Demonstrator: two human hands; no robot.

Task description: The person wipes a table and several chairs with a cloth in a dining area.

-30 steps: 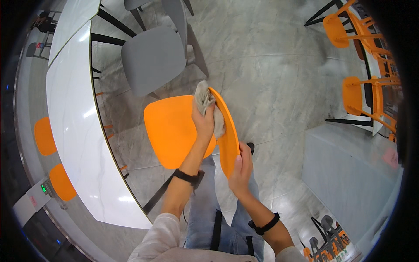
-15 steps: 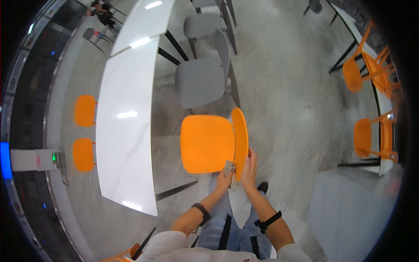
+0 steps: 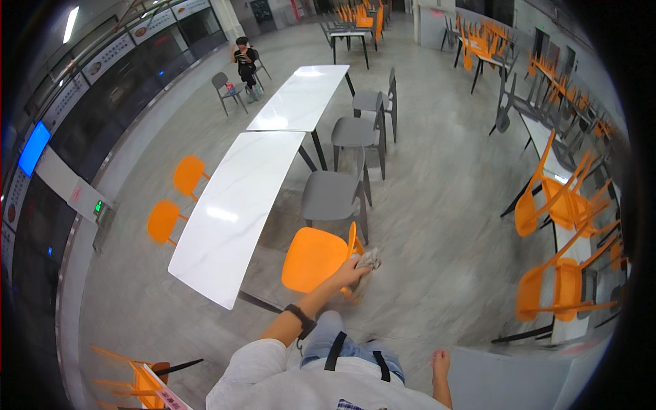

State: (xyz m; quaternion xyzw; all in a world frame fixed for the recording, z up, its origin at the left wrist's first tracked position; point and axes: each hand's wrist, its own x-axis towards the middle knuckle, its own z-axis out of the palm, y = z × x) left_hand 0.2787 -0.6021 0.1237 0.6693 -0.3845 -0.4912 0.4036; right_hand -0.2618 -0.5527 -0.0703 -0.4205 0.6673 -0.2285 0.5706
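My left hand is closed on a crumpled greyish-beige cloth, at the backrest of an orange chair. The cloth sticks out beyond the far side of the fingers. My forearm crosses in front of the chair's near corner and hides part of the backrest. Off to the right, away from the chair, my right hand hangs low with fingers loosely bent and nothing visible in it.
White tables stand in a row left of the chair. Grey chairs line their right side, orange chairs their left. Orange chairs sit upturned on tables at right. A seated person is far off.
My right hand has let go of the backrest and moved down to the right. My left hand has brought the cloth to the backrest's outer side. The view has tilted up and turned.
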